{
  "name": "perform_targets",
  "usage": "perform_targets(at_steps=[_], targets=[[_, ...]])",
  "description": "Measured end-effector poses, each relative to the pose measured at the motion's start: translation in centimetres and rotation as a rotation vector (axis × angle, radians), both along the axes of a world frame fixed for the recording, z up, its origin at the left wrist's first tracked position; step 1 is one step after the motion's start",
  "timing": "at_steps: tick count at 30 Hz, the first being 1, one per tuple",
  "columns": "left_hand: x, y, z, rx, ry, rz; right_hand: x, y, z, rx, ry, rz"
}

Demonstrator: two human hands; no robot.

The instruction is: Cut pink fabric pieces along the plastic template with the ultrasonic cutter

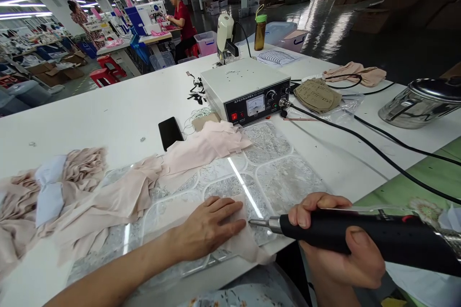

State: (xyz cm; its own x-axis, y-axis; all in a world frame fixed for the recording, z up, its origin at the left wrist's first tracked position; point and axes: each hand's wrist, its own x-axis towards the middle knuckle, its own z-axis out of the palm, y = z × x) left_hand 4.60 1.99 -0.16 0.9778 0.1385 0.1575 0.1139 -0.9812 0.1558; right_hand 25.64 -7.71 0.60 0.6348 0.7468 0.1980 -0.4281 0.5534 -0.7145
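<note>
My left hand lies flat, fingers stretched out, pressing a piece of pale pink fabric onto a clear glass plate on the white table. My right hand is wrapped round a black handheld cutting tool. Its metal tip points left and touches the fabric just beside my left fingertips. A black cable runs from the tool's side to a white control box with a meter and knobs.
Loose pink fabric pieces are piled at the left. A black phone lies by the box. A steel pot, a brown bottle and a small white machine stand farther back. A person in red sits at a sewing machine.
</note>
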Motion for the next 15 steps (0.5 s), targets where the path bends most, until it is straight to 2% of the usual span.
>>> perform_targets(at_steps=[15], targets=[[-0.07,0.06,-0.25,-0.011,-0.010,0.003,-0.38,0.26,-0.18,0.023,-0.094,0.045]])
